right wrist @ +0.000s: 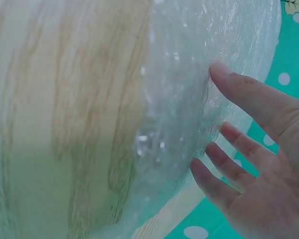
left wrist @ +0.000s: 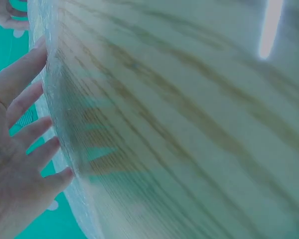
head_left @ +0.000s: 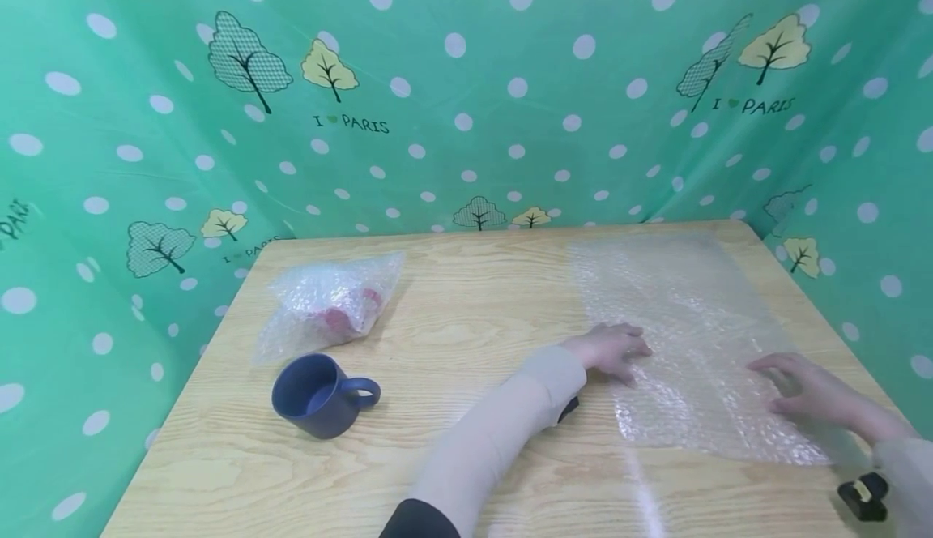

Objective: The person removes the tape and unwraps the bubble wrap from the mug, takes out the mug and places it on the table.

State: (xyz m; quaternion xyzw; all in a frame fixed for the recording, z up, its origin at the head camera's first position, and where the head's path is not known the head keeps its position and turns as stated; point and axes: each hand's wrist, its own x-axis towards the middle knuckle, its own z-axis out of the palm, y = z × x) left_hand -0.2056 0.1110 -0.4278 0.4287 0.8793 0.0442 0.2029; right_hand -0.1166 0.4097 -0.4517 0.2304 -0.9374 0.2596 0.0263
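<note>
A clear sheet of bubble wrap lies spread flat on the right part of the wooden table. At its left edge is my left hand, its fingers spread and touching the sheet; the left wrist view shows the same fingers extended along the edge. My right hand is over the right side of the sheet, thumb and fingers apart. From the right wrist view, its relaxed fingers reach to the bubble wrap and grip nothing.
On the left of the table stands a dark blue mug, handle to the right. Behind it lies a bubble-wrapped bundle with something red and white inside. A green dotted curtain encloses the back and sides.
</note>
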